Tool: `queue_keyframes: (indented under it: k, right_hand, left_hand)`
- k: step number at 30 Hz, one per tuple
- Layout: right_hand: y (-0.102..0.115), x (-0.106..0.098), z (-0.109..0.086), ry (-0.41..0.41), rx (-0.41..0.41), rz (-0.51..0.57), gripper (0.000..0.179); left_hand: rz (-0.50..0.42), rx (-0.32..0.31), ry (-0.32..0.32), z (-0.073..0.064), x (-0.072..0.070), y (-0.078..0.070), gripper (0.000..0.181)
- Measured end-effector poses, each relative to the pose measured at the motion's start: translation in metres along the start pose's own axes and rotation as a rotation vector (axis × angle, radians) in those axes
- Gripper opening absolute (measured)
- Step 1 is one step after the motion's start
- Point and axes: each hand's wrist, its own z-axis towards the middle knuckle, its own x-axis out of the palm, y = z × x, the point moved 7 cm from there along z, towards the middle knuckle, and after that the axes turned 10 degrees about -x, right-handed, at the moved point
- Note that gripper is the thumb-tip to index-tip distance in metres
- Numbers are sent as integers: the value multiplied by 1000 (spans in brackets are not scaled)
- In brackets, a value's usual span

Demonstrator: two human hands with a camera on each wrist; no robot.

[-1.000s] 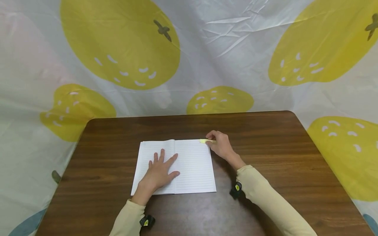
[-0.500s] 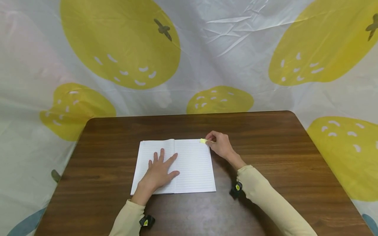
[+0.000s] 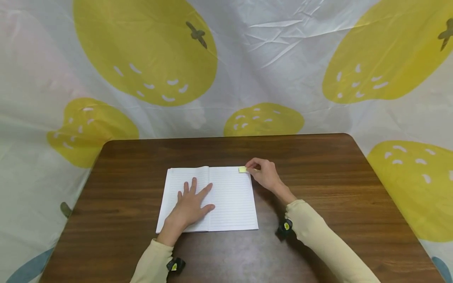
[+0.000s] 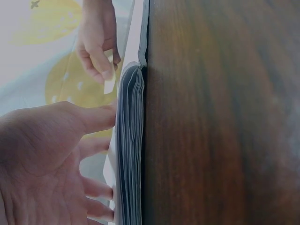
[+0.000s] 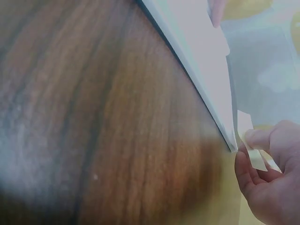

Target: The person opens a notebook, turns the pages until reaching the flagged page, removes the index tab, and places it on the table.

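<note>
An open lined notebook [image 3: 231,200] lies on the wooden table. My left hand [image 3: 189,206] rests on its left page with fingers spread, fingertips touching the paper; the left wrist view shows the page edges [image 4: 131,150] beside those fingers. At the notebook's far right corner my right hand [image 3: 264,173] pinches a small pale yellow sticky note [image 3: 242,169] between thumb and fingers. In the right wrist view the sticky note [image 5: 253,145] sticks out on both sides of the thumb, close to the notebook corner. Whether it touches the page, I cannot tell.
The brown table [image 3: 318,177] reaches out on all sides of the notebook. Behind it hangs a pale curtain [image 3: 226,78] with yellow fruit prints. A black wrist camera [image 3: 175,266] sits on the left sleeve, another wrist camera [image 3: 284,228] on the right.
The yellow sticky note has turned and shows more of its flat face at the notebook's corner. My right hand has shifted very slightly; the left hand stays put.
</note>
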Motion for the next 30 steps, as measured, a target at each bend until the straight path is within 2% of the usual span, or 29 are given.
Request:
queue_keyframes:
  k: [10, 21, 30]
  right_hand:
    - [-5, -20, -13, -3, 17, -28, 4]
    - [-28, -39, -32, 57, 70, -79, 6]
    - [-33, -49, -37, 43, 67, -150, 7]
  left_hand:
    - [-11, -6, 8, -1, 2, -1, 69]
    - [-15, -7, 13, -2, 1, -2, 69]
    - [-26, -7, 8, -2, 0, -3, 69]
